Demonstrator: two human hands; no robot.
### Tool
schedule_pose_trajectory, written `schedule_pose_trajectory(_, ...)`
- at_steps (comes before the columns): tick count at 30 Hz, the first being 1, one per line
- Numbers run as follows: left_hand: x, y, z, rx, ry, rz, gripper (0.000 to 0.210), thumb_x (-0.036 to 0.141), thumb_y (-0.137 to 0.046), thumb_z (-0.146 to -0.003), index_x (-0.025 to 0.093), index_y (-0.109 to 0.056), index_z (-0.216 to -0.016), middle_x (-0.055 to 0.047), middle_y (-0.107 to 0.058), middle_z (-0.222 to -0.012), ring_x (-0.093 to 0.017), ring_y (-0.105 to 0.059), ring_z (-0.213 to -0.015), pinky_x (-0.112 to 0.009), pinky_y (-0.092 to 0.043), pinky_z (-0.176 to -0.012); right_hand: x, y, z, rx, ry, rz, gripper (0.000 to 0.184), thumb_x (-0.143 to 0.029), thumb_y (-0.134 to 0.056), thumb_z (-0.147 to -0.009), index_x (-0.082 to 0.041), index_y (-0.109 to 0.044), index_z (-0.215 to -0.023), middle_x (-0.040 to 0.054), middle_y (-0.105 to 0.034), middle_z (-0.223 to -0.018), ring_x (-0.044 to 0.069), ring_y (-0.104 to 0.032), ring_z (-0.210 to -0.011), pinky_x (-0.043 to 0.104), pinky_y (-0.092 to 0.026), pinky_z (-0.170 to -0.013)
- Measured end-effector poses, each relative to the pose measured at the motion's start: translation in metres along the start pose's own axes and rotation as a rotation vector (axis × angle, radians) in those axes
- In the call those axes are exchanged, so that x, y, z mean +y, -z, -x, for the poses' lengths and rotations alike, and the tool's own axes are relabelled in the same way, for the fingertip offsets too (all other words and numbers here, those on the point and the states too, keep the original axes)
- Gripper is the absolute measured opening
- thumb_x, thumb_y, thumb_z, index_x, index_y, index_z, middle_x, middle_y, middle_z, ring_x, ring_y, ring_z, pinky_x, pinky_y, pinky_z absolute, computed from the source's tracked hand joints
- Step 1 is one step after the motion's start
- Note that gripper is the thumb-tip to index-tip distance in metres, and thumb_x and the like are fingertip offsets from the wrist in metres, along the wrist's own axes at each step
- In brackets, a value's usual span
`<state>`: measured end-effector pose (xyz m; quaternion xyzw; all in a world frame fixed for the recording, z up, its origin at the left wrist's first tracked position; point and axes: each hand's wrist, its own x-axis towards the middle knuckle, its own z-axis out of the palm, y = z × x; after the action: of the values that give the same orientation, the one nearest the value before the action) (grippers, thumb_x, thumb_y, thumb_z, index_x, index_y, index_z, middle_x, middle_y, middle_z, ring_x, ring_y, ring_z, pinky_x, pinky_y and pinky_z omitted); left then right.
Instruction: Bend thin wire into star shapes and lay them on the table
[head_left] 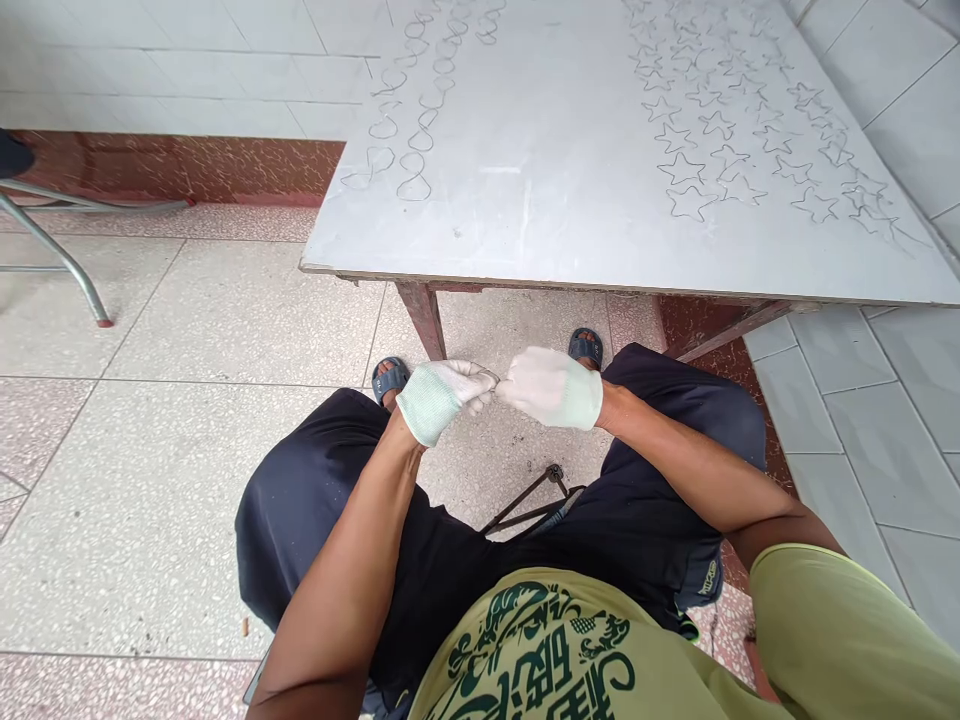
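Observation:
My left hand (450, 392), in a white glove with a pale green cuff, is closed in front of my knees. My right hand (546, 385), gloved the same way, is closed too, and its fingertips meet the left ones. Between the fingertips a short bit of thin dark wire (486, 374) shows; most of it is hidden by the gloves. Beyond the hands, bent wire stars (684, 168) lie in rows on the right of the white table (540, 235). Looped wire pieces (415, 163) form rows on its left.
The table's front edge runs just beyond my hands, with a wooden leg (424, 318) under it. Between my legs on the floor is a dark metal frame (536, 500). A chair with metal legs (71, 265) stands at the left. Tiled walls border the table.

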<state>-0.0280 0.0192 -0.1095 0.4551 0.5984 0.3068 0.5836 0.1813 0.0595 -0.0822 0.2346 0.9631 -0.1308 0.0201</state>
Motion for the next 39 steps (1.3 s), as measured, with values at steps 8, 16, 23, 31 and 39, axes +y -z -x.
schedule_pose_trajectory(8, 0.003, 0.004, 0.002, 0.079, 0.007, 0.004, 0.025, 0.038, -0.085, -0.076, 0.016, -0.075, -0.079, -0.004, -0.07, -0.062, -0.014, -0.06, -0.053, -0.025, -0.05, -0.051, 0.015, 0.01, 0.003, 0.134, 0.11, 0.104, 0.032, -0.036, -0.059, -0.106, -0.015, -0.078, -0.093, 0.0098, -0.077, -0.098, 0.024, -0.063, -0.098, 0.038, -0.038, -0.086)
schedule_pose_trajectory(16, 0.001, 0.001, 0.001, 0.11, -0.037, 0.044, 0.028, 0.042, -0.083, -0.078, 0.016, -0.076, -0.085, -0.006, -0.072, -0.067, -0.014, -0.061, -0.056, -0.026, -0.052, -0.054, 0.013, -0.005, -0.001, 0.052, 0.074, 0.229, 0.039, -0.024, -0.042, -0.11, -0.016, -0.077, -0.094, 0.0091, -0.076, -0.088, 0.022, -0.062, -0.081, 0.038, -0.03, -0.071)
schedule_pose_trajectory(23, 0.003, -0.002, 0.002, 0.093, -0.039, 0.046, 0.033, 0.046, -0.085, -0.077, 0.016, -0.078, -0.087, -0.005, -0.072, -0.066, -0.015, -0.062, -0.057, -0.027, -0.053, -0.055, 0.013, -0.018, 0.001, 0.102, 0.001, 0.252, 0.034, -0.022, -0.045, -0.108, -0.017, -0.076, -0.096, 0.0093, -0.076, -0.082, 0.023, -0.064, -0.079, 0.037, -0.029, -0.07)
schedule_pose_trajectory(31, 0.004, -0.012, 0.0, 0.129, -0.008, -0.029, 0.022, 0.038, -0.082, -0.078, 0.018, -0.073, -0.076, -0.004, -0.071, -0.065, -0.014, -0.062, -0.057, -0.024, -0.048, -0.055, 0.009, -0.011, -0.005, 0.031, -0.109, 0.23, 0.033, -0.017, -0.045, -0.107, -0.014, -0.076, -0.097, 0.0123, -0.076, -0.084, 0.023, -0.063, -0.081, 0.037, -0.03, -0.07)
schedule_pose_trajectory(39, 0.004, -0.024, 0.001, 0.295, -0.065, -0.358, 0.021, 0.023, -0.067, -0.084, 0.022, -0.066, -0.063, 0.002, -0.061, -0.057, -0.015, -0.052, -0.055, -0.027, -0.036, -0.056, 0.007, -0.012, -0.01, -0.037, -0.174, 0.157, 0.028, -0.014, -0.051, -0.102, -0.013, -0.077, -0.091, 0.0131, -0.076, -0.083, 0.022, -0.058, -0.077, 0.036, -0.03, -0.071)
